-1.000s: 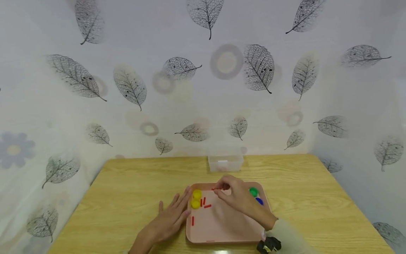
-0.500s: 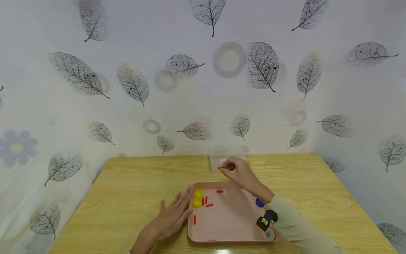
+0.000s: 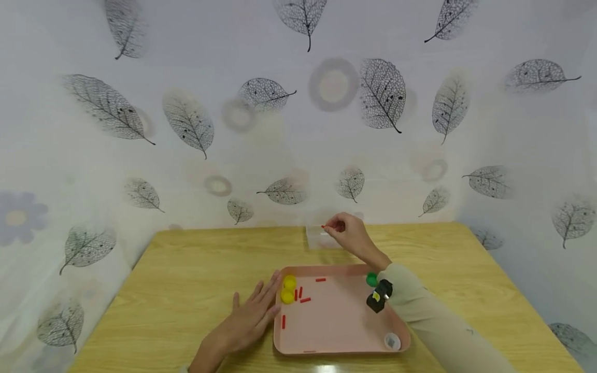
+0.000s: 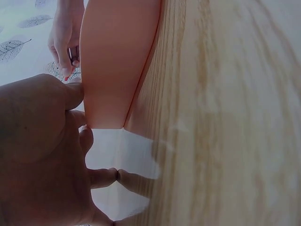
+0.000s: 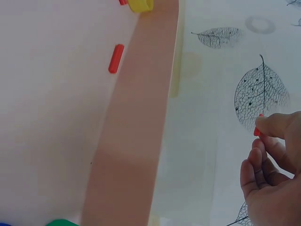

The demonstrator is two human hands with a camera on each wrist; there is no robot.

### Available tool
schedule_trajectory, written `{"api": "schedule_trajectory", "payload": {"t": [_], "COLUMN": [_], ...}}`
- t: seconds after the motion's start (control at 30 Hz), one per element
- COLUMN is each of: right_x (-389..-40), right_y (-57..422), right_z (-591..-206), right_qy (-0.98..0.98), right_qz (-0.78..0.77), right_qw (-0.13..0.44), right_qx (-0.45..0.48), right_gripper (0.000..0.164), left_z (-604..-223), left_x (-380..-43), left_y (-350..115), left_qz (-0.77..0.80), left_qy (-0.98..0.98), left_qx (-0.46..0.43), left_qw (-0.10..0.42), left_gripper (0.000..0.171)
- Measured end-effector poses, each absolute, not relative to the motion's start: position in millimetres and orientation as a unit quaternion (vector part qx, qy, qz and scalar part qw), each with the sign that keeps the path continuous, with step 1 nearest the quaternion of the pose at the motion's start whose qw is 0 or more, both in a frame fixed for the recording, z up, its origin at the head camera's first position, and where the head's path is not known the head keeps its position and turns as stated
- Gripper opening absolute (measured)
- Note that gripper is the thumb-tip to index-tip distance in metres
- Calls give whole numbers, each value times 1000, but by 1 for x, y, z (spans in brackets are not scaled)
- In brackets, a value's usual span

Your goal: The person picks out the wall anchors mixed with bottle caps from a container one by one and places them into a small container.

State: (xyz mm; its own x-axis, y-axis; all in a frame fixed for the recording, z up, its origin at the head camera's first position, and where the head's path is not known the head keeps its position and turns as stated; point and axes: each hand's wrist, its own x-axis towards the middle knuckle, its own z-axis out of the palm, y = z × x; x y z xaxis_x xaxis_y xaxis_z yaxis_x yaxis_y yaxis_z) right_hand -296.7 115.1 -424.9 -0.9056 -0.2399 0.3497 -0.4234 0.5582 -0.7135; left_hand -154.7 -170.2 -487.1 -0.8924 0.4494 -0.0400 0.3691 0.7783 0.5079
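My right hand (image 3: 353, 238) pinches a short red stick (image 5: 258, 126) between thumb and fingertips, held up over the translucent plastic box (image 3: 315, 239) at the back of the table. Part of the box is hidden behind that hand. My left hand (image 3: 244, 322) lies with straight, spread fingers at the left edge of the pink tray (image 3: 340, 324); in the left wrist view its thumb meets the tray's outer wall. Several more red sticks (image 3: 321, 280) lie in the tray, some beside two yellow round pieces (image 3: 288, 289) at its left side.
A green round piece (image 3: 371, 280) sits at the tray's far right corner, partly behind the right sleeve (image 3: 420, 300). A white disc (image 3: 392, 341) is at its near right corner. A black wrist device (image 3: 380, 296) hangs over the tray. A leaf-patterned sheet (image 3: 280, 155) stands behind the table.
My right hand has moved away from the tray, up and back to the plastic box, carrying the red stick. The left hand has stayed at the tray's edge.
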Motion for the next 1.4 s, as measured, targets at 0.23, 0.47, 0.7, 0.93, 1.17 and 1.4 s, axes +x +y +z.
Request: {"api": "schedule_trajectory", "payload": {"t": [0.23, 0.47, 0.7, 0.93, 1.17, 1.4], "right_x": [-310, -319, -325, -326, -324, -306], "right_y": [122, 127, 130, 130, 131, 134], "right_z": [-435, -444, -451, -450, -452, -443], "right_qy": [-889, -892, -897, -892, -878, -876], "right_qz": [413, 416, 409, 414, 432, 446], "right_qw": [110, 95, 94, 97, 119, 91], "right_qx": [165, 148, 140, 152, 170, 159], "right_gripper": [8, 9, 8, 7, 6, 10], "left_z": [-491, -491, -491, -489, -487, -486], "left_x": [-154, -154, -153, -151, -150, -149], "left_y": [-168, -167, -167, -167, -168, -169], "left_qz": [241, 254, 253, 258, 259, 263], "left_qy": [941, 938, 938, 938, 938, 936], "left_qx": [224, 218, 216, 211, 210, 213], "left_qw": [80, 91, 96, 94, 95, 97], "left_gripper": [58, 58, 58, 58, 58, 57]}}
